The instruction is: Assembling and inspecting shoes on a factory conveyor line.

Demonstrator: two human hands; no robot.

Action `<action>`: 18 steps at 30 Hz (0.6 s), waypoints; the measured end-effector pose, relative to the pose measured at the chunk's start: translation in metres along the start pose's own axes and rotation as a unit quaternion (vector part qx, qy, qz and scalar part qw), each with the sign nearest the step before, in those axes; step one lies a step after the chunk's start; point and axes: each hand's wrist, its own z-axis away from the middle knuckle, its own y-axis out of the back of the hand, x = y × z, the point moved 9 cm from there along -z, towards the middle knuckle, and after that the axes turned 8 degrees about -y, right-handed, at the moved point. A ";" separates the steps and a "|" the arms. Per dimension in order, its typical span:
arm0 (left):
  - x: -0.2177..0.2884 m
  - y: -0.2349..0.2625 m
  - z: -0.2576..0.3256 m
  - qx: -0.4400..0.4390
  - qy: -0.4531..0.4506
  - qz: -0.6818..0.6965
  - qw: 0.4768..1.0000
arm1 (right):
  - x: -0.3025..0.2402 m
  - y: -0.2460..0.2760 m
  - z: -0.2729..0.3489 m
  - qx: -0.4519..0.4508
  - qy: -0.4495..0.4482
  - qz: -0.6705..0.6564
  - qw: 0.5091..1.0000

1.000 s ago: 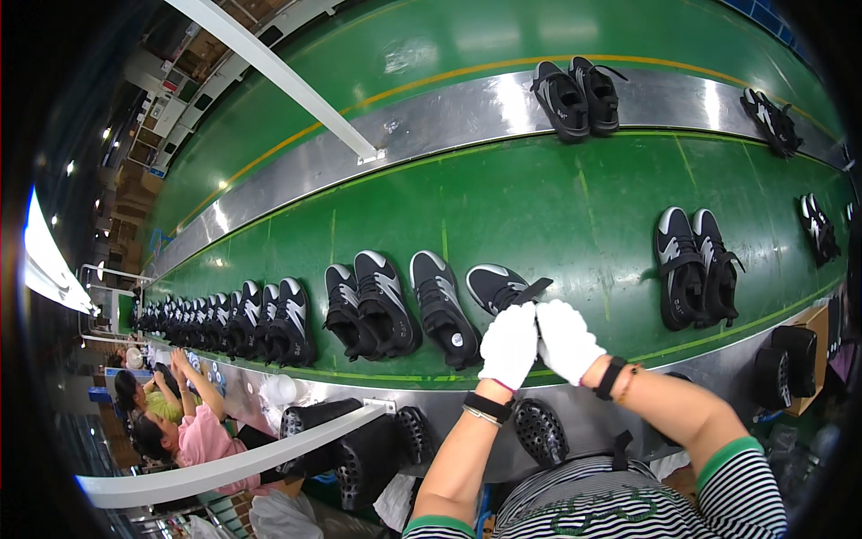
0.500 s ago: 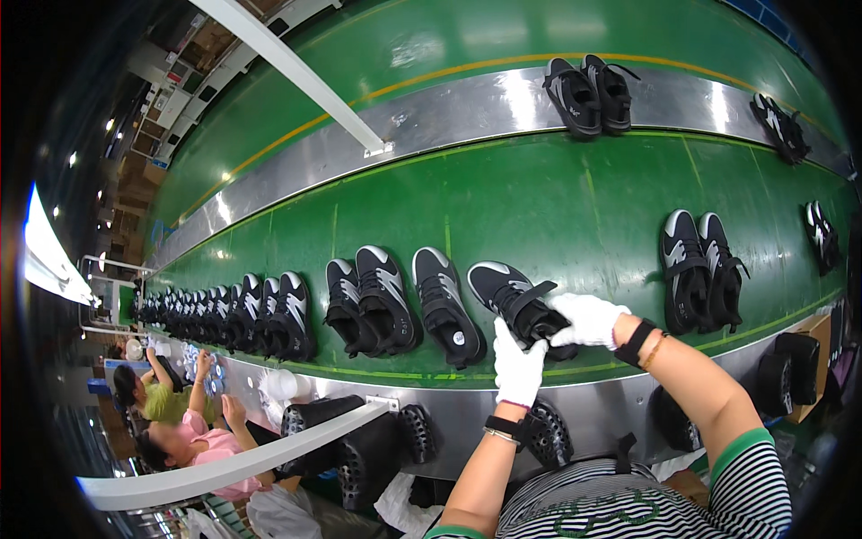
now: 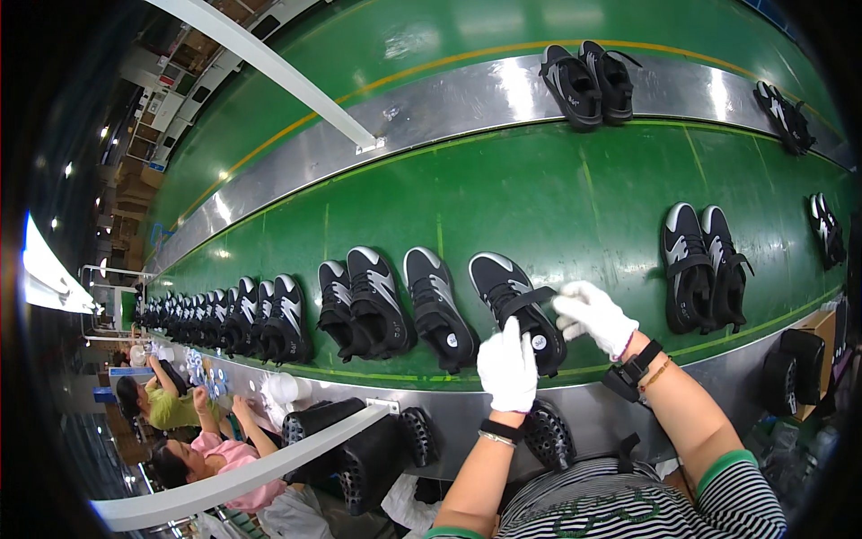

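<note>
- The left hand (image 3: 507, 366), in a white glove, is partly curled, its fingers pointing toward 12 o'clock against the near side of a black-and-grey shoe (image 3: 498, 277); I cannot tell whether it grips.
- The right hand (image 3: 597, 316), also gloved, is loosely bent on the shoe's 3 o'clock side, its fingertips by the free end of the strap (image 3: 532, 299); whether they pinch it is unclear.
- That shoe stands on the green table (image 3: 593, 242), toe toward 11 o'clock, opening toward the person; a round white label (image 3: 539, 342) shows inside.
- Just beside it, at 9 o'clock, a single shoe (image 3: 429, 292) holds a similar label (image 3: 452, 340).
- Farther out at 9 o'clock come a pair of shoes (image 3: 373, 301) and a long row of shoes (image 3: 283, 314).
- Well apart at about 2 to 3 o'clock stands another pair (image 3: 687, 269); toward 1 o'clock, a pair (image 3: 585, 90) sits on the far metal rim (image 3: 449, 112).
- At 6 o'clock a black perforated form (image 3: 549, 436) lies on the near metal rim.
- Between 8 and 9 o'clock is a white tub (image 3: 285, 386), contents too small to tell, with clear plastic next to it; two co-workers sit beyond.
- Near 3 o'clock, at the edge of view, is a cardboard box (image 3: 817, 322), partly hidden by black forms (image 3: 802, 359); its inside is unclear.
</note>
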 end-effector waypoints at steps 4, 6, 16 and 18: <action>0.020 -0.015 -0.010 -0.065 -0.147 -0.048 0.986 | -0.017 -0.015 -0.015 -0.036 0.049 -0.060 0.996; 0.025 -0.015 -0.017 -0.073 -0.174 -0.072 0.979 | -0.016 -0.007 -0.032 -0.038 0.072 -0.008 0.997; 0.005 -0.018 -0.016 -0.055 -0.088 -0.047 0.994 | 0.022 -0.007 -0.032 -0.015 0.055 -0.031 0.998; 0.003 -0.013 -0.018 -0.029 -0.067 -0.032 0.997 | 0.028 -0.009 -0.022 0.009 0.025 0.020 0.999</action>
